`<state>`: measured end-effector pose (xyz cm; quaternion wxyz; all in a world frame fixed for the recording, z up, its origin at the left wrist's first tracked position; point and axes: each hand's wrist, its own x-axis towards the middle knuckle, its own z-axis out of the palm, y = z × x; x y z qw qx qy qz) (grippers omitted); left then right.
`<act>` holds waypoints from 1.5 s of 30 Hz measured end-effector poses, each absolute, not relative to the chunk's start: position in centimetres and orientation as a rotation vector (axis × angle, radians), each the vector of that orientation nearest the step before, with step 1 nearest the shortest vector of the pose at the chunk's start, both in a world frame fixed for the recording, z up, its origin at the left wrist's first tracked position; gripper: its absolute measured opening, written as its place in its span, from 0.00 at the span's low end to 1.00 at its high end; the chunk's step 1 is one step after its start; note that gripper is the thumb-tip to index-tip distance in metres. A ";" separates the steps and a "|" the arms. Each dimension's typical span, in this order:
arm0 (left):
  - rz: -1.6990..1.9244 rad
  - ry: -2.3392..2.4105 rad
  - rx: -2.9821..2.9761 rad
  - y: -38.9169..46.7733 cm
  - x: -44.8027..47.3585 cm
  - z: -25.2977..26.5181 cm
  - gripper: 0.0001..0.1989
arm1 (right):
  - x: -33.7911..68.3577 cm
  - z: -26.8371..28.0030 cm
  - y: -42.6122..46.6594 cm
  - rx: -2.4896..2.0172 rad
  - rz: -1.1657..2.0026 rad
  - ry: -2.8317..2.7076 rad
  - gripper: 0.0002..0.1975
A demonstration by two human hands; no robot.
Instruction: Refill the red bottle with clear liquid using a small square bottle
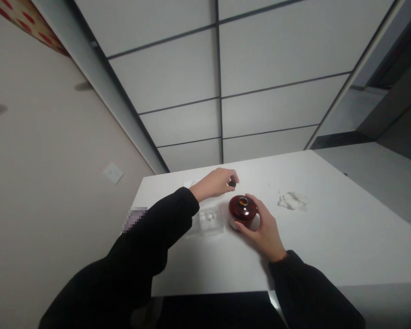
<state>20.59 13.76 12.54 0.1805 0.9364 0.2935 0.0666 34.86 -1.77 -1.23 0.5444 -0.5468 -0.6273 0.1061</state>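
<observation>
One dark red jar [240, 213] is standing on the table [329, 242], right of lower centre; the right hand [267, 230] is gripping its side, half open; the left hand [219, 181], near the frame's middle, is pinching a small black piece [232, 183]; a clear tray [218, 224] is lying left of the jar.

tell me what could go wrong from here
The small dark piece pinched in the left hand could drop. The round, glossy, dark red container might slip against the right hand. The black left sleeve could nudge the clear plastic tray, close by in this view.
</observation>
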 end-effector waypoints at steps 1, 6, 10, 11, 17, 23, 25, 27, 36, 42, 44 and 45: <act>0.147 0.810 2.645 14.7 20.9 11.5 0.11 | 34.9 -1.2 -1.8 -1.301 0.257 -1.488 0.35; -0.045 0.682 2.661 18.1 22.2 7.5 0.11 | 34.9 -1.2 -1.8 -1.310 0.241 -1.495 0.36; -0.146 0.593 2.673 19.5 22.8 5.8 0.10 | 35.0 -0.7 -1.9 -1.312 0.239 -1.525 0.35; -0.158 0.578 2.677 19.6 22.9 5.5 0.10 | 35.0 -0.5 -1.9 -1.313 0.242 -1.531 0.35; -0.151 0.557 2.698 19.5 23.4 5.5 0.13 | 35.1 -0.3 -1.9 -1.323 0.244 -1.544 0.36; 0.348 0.728 2.611 15.3 17.0 12.2 0.24 | 36.0 -0.3 -3.0 -1.354 0.201 -1.551 0.34; 0.563 0.832 2.500 12.2 12.4 13.8 0.23 | 36.4 -0.4 -4.3 -1.373 0.180 -1.561 0.34; 0.665 0.958 2.376 8.8 7.8 13.5 0.27 | 36.3 -0.7 -5.9 -1.368 0.179 -1.581 0.34; 0.769 1.197 1.919 1.7 2.6 1.8 0.48 | 31.8 -3.1 -9.2 -1.228 0.430 -1.589 0.39; 0.816 1.271 1.806 1.5 2.9 1.4 0.38 | 28.3 -3.1 -8.7 -1.111 0.625 -1.482 0.39; 0.826 1.260 1.794 0.7 2.1 2.2 0.38 | 27.6 -3.1 -8.5 -1.027 0.631 -1.524 0.38; 0.830 1.253 1.787 0.1 1.6 2.7 0.37 | 27.3 -3.0 -8.4 -0.997 0.627 -1.548 0.39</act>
